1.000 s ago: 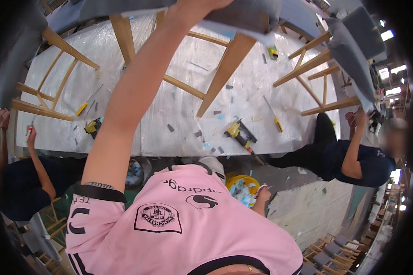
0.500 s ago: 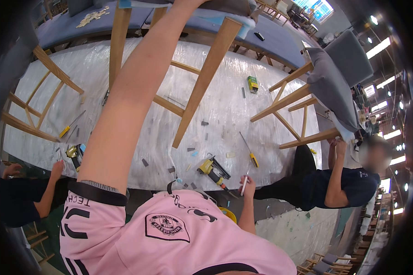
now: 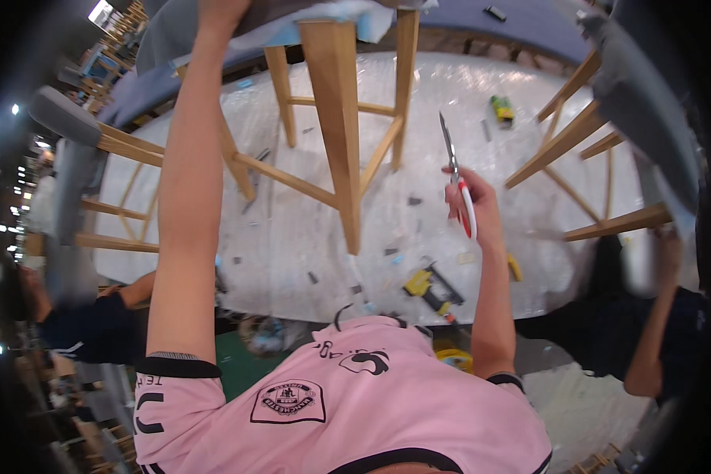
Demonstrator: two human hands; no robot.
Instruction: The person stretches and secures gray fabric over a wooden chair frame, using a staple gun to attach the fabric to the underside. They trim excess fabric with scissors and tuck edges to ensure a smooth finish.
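In front of me a wooden-legged chair (image 3: 332, 95) with a grey seat (image 3: 288, 11) stands on a plastic-covered table (image 3: 284, 237). Pale blue-white lining hangs below the seat's edge. My left arm reaches up to that seat, and my left hand (image 3: 223, 14) is at its edge; the fingers are cut off by the top of the view. To the right of the chair, my right hand (image 3: 480, 204) is closed on a pair of scissors (image 3: 468, 212) with red and white handles. The blades point up and away, together, apart from the chair.
A yellow and black staple gun (image 3: 433, 291) lies near the table's front edge, among dark scraps. Farther back is a small yellow-green box (image 3: 502, 112). Other chairs (image 3: 573, 150) stand left and right. A co-worker (image 3: 663, 332) is at the right, another (image 3: 95, 324) at the left.
My right hand has risen from beside my waist to above the table, bringing the scissors into full view. The chair has turned, one leg now pointing toward me. My view has shifted.
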